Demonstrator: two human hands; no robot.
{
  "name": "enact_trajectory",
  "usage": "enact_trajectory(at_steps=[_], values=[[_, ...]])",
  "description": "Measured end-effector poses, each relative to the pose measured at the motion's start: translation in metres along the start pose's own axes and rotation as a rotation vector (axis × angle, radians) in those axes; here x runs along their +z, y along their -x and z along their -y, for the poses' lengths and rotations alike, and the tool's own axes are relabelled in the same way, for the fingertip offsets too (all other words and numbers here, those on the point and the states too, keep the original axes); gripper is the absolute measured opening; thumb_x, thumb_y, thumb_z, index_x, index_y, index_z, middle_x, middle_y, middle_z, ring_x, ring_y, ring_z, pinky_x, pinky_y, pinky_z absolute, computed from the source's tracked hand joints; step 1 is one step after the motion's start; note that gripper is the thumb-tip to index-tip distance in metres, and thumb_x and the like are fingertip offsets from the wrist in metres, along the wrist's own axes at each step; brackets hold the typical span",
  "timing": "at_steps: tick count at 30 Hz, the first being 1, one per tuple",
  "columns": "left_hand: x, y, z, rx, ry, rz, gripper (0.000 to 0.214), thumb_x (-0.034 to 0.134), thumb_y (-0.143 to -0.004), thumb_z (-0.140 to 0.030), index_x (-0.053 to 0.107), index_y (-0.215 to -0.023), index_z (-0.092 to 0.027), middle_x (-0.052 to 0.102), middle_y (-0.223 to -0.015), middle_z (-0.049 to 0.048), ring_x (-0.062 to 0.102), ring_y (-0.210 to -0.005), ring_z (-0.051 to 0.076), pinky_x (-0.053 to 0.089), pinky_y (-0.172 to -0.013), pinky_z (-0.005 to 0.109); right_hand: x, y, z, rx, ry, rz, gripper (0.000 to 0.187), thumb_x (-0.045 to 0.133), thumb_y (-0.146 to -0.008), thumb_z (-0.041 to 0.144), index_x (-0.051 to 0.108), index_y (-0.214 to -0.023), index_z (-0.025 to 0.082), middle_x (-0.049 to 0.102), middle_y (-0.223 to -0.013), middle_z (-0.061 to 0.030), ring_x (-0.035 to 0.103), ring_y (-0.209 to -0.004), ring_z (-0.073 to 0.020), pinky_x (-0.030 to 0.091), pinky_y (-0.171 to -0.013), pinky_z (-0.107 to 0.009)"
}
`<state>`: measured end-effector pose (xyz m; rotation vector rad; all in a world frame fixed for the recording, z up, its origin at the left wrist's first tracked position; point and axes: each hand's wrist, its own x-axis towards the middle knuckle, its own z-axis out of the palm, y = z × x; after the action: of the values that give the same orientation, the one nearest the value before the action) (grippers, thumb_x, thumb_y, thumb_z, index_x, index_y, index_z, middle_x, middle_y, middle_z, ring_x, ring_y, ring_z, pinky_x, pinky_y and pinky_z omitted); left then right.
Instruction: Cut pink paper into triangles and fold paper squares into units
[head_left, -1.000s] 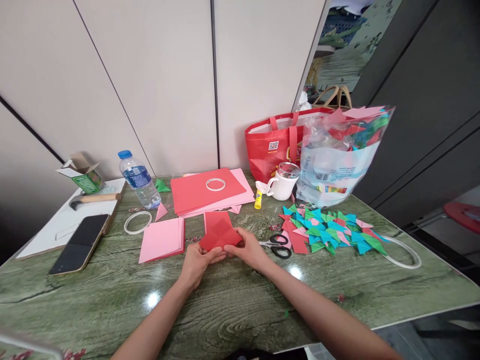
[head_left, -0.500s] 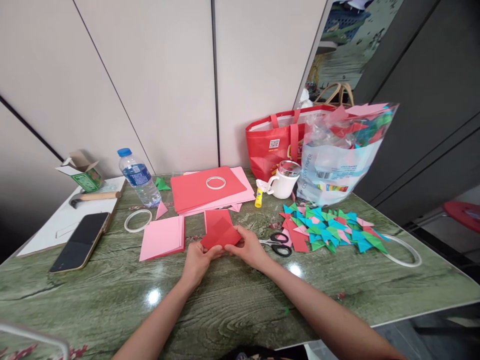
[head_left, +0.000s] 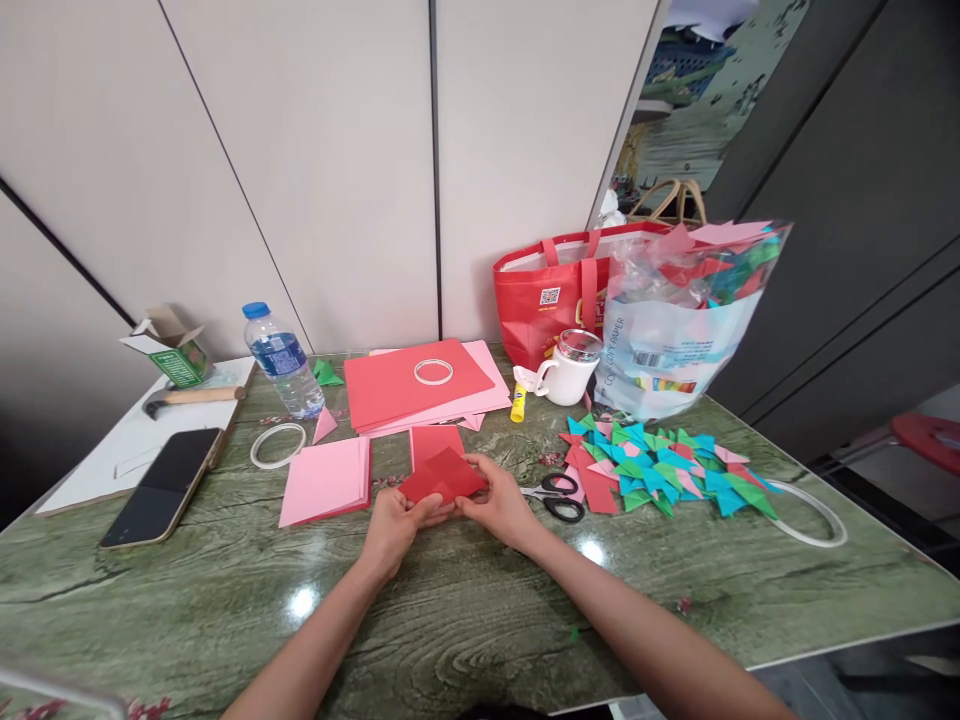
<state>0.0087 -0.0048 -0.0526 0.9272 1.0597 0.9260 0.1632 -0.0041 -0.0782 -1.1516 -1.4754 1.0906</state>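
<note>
Between my hands is a piece of red paper point(head_left: 444, 475), tilted up a little above the table. My left hand point(head_left: 397, 525) pinches its lower left edge, thumb on top. At the lower right edge, my right hand point(head_left: 499, 500) grips the same paper between thumb and fingers. Just behind it lies another red sheet point(head_left: 435, 440), partly covered by the held one. A stack of pink and red square papers point(head_left: 326, 480) rests to the left of my left hand. Black-handled scissors point(head_left: 559, 497) lie to the right of my right hand.
Folded paper triangles point(head_left: 667, 465) are heaped at right beside a white ring point(head_left: 814, 512). Behind stand a mug point(head_left: 571, 370), glue stick point(head_left: 518, 402), clear bag point(head_left: 675, 350) and red bag point(head_left: 525, 300). Leftward are a bottle point(head_left: 285, 365), tape roll point(head_left: 277, 447), phone point(head_left: 161, 488) and hammer point(head_left: 195, 396).
The view has shifted slightly, so the table objects sit a little lower. The red paper is tilted somewhat differently; both hands keep hold of it.
</note>
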Motion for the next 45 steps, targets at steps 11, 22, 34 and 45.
enact_trajectory(at_steps=[11, 22, 34, 45], values=[[-0.019, -0.005, -0.017, 0.030, -0.327, 0.004, 0.024, 0.069, -0.060, -0.031, 0.061, -0.069, -0.010, 0.069, -0.058, 0.0059, 0.061, -0.045, 0.015, 0.049, -0.049, 0.025, -0.015, -0.002, 0.010, -0.004, -0.246, 0.201, 0.049, 0.059, -0.069, 0.012, 0.038, -0.112, 0.024, 0.058, -0.106, -0.0051, 0.060, -0.091, -0.0153, 0.049, -0.078, -0.031], [-0.021, -0.008, -0.016, 0.207, -0.251, -0.014, 0.029, 0.065, -0.068, -0.037, 0.062, -0.083, -0.012, 0.069, -0.074, 0.0064, 0.063, -0.066, 0.017, 0.050, -0.063, 0.026, -0.017, -0.002, 0.013, -0.012, -0.366, 0.291, 0.055, 0.067, -0.065, 0.019, 0.053, -0.118, 0.025, 0.046, -0.126, -0.0063, 0.055, -0.105, -0.0197, 0.047, -0.087, -0.035], [-0.014, -0.006, -0.007, 0.289, -0.122, 0.024, 0.044, 0.063, -0.071, -0.033, 0.057, -0.111, -0.015, 0.059, -0.117, 0.0137, 0.057, -0.102, 0.025, 0.049, -0.080, 0.031, -0.004, 0.000, 0.003, -0.132, -0.290, 0.095, 0.054, 0.078, -0.054, 0.021, 0.060, -0.105, 0.026, 0.048, -0.110, -0.0046, 0.059, -0.089, -0.0177, 0.052, -0.080, -0.034], [-0.014, -0.007, -0.005, 0.274, -0.140, 0.006, 0.040, 0.068, -0.066, -0.032, 0.065, -0.103, -0.016, 0.065, -0.108, 0.0099, 0.061, -0.088, 0.021, 0.049, -0.072, 0.028, -0.008, 0.001, 0.014, -0.171, -0.067, 0.011, 0.020, 0.070, -0.064, 0.024, 0.067, -0.084, 0.022, 0.054, -0.100, -0.0048, 0.057, -0.087, -0.0172, 0.051, -0.061, -0.024]])
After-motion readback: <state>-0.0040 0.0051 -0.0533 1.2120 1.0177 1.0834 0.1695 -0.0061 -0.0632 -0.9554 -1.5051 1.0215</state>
